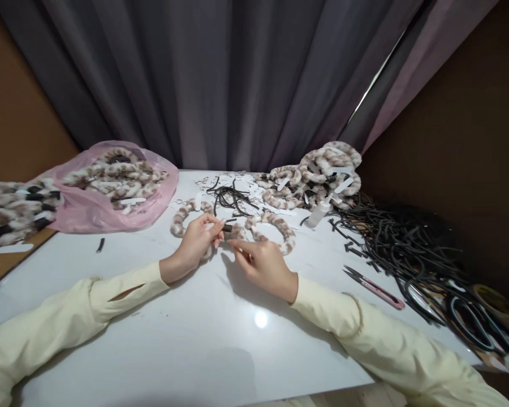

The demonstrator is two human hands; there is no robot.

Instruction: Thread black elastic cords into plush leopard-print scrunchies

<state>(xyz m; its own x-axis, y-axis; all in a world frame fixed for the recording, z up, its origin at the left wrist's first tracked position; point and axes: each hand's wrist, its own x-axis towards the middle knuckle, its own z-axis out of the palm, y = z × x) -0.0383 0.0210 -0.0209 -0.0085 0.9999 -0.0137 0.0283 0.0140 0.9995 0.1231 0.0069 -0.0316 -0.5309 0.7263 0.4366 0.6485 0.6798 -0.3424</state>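
Note:
My left hand is closed, thumb and fingertips pinching a short black tube-like piece. A little to the right, my right hand has its fingers drawn together close to that piece; whether anything lies in them is too small to make out. Behind the hands, a fluffy brown-and-white ring rests partly hidden by my left hand. Another fluffy ring lies just beyond my right hand, and fluffy material also shows between the two hands. Whether the black piece joins these rings I cannot tell.
A pink bag of fluffy rings stands left; more rings are heaped back right. Black cords lie behind the hands, with a larger tangle right. Near it are a clear bottle and pink-handled thread snips.

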